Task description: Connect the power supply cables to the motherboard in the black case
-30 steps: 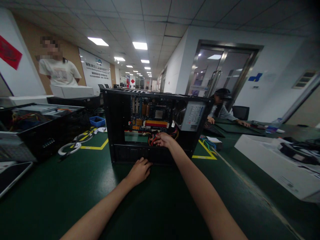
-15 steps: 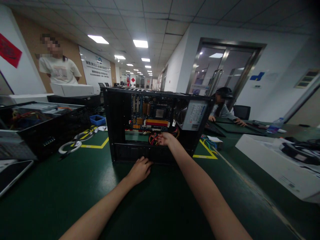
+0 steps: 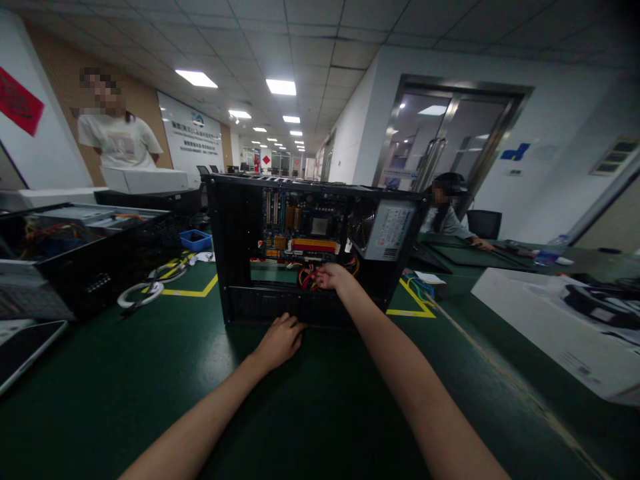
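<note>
An open black computer case (image 3: 260, 303) stands on its side edge on the green table. Inside it are a motherboard (image 3: 305, 223) and, at the upper right, a silver power supply (image 3: 390, 230). My right hand (image 3: 331, 276) reaches into the lower opening, its fingers closed on a bundle of red, yellow and black power cables (image 3: 306, 275). The fingertips are partly hidden among the wires. My left hand (image 3: 281, 340) lies flat on the table with its fingers against the case's lower edge, holding nothing.
Another opened computer case (image 3: 95, 273) lies at left, near a white cable coil (image 3: 140, 295) and a blue tray (image 3: 195, 239). A white box (image 3: 545, 333) is at right. One person (image 3: 120, 143) stands behind at left; another (image 3: 450, 207) sits at right.
My two hands and the case look almost unmoved. At the right, one hand of the seated person, seen earlier beside the case, is out of sight now.
</note>
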Demonstrator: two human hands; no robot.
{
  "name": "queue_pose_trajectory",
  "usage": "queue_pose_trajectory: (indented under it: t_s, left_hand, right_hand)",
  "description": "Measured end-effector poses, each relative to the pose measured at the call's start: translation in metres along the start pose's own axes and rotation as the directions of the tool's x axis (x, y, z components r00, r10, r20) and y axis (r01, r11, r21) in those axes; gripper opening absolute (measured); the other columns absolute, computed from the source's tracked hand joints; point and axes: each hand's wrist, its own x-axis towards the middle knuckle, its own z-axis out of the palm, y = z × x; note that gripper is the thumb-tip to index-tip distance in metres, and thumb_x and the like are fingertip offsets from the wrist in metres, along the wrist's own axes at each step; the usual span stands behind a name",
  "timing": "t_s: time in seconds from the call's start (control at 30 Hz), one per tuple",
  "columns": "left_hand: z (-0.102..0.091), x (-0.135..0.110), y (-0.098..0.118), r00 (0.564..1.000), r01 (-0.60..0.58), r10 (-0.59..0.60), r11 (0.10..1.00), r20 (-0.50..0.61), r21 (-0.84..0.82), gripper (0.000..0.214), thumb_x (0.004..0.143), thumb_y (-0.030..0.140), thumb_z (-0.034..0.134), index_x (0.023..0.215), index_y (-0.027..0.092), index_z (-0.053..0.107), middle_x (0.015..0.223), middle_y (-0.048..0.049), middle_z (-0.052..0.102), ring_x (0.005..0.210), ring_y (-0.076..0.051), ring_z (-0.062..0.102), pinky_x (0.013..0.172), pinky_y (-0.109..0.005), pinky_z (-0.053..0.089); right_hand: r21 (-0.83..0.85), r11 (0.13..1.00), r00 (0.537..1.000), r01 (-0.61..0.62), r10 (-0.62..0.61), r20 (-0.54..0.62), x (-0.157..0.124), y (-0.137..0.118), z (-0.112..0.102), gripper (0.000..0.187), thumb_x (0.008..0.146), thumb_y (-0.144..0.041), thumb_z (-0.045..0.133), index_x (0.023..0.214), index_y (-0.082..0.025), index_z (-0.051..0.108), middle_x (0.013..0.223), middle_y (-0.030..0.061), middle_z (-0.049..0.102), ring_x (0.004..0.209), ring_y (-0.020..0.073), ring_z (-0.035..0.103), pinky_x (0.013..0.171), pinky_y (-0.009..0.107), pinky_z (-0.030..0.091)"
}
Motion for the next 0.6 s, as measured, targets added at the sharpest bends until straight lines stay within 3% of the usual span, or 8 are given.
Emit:
queue_pose_trajectory:
  t_s: [0.2, 0.6]
  left_hand:
    - [-0.0025, -0.0002, 0.0013, 1.0, 0.004, -0.004, 1.0, 0.003, -0.004, 0.028, 0.081, 0.018, 0.044, 0.108, 0.02, 0.052, 0.092, -0.0053, 0.053, 0.09, -0.021, 0.044, 0.08, -0.033, 0.037]
    - [0.003, -0.0004, -0.0018, 1.0, -0.005, 0.005, 1.0, -0.015, -0.004, 0.028, 0.081, 0.018, 0.045, 0.109, 0.02, 0.051, 0.092, -0.0051, 0.052, 0.09, -0.02, 0.045, 0.079, -0.033, 0.038]
  right_hand:
    - [0.017, 1.0, 1.0, 0.009, -0.009, -0.018, -0.0043, 0.0001, 0.004, 0.02, 0.083, -0.006, 0.025, 0.069, -0.017, 0.033, 0.058, 0.0021, 0.055, 0.038, 0.0076, 0.041, 0.035, 0.014, 0.025]
    - [0.006, 0.999, 0.999, 0.047, -0.047, -0.014, -0.0031, -0.0035, 0.0041, 0.02, 0.084, -0.007, 0.024, 0.069, -0.018, 0.033, 0.059, 0.0023, 0.054, 0.042, 0.0085, 0.043, 0.039, 0.016, 0.03]
